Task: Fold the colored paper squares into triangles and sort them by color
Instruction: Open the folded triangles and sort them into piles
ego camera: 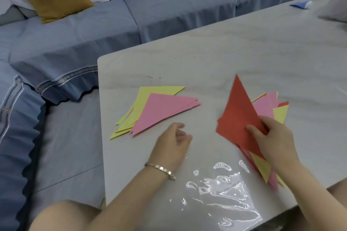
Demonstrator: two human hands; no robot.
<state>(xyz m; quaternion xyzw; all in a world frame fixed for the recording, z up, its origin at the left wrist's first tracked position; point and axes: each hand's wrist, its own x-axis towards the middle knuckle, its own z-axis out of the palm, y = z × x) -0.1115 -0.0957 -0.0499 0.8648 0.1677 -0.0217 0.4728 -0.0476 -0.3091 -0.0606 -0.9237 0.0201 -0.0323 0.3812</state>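
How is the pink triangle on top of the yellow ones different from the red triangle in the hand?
The pink triangle lies untouched on the yellow triangles; the red triangle is pinched by the right hand over a mixed pile. The pink triangle's sharp tip points right; the red triangle's points away from the person. Both are paper triangles.
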